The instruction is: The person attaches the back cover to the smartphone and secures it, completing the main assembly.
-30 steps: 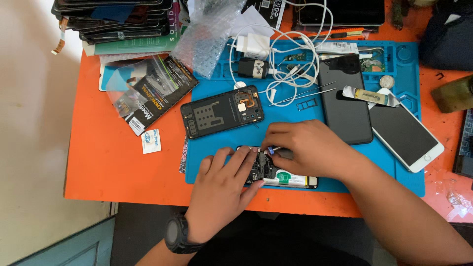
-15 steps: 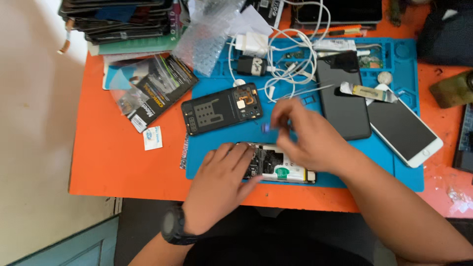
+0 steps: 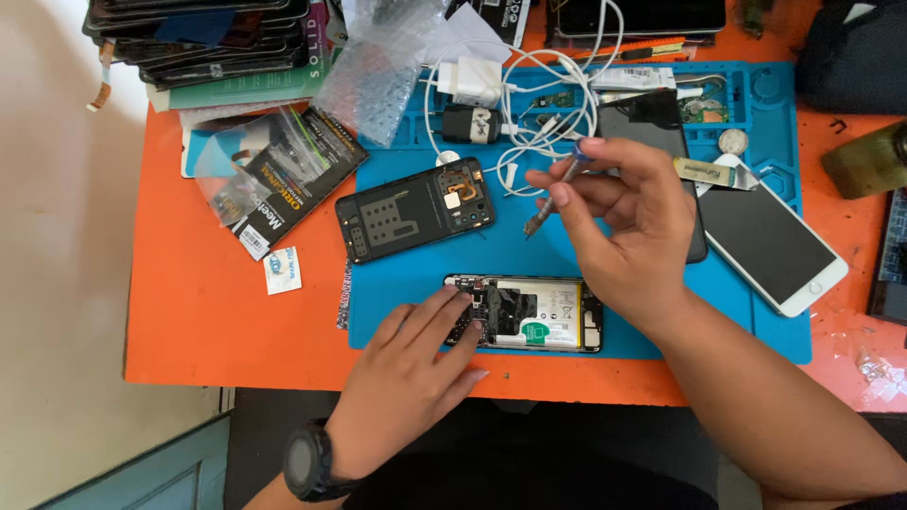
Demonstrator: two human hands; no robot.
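The right hand [image 3: 631,222] pinched a light, slippery screwdriver [image 3: 557,189]; left hand [image 3: 408,364] fingers lay flat, steadying the fragile opened phone [image 3: 529,314].

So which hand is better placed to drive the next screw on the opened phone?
Right, probably. The right hand already holds the small screwdriver in its fingertips, raised above the blue mat. The left hand is occupied, its fingers resting on the opened phone and steadying its left end.
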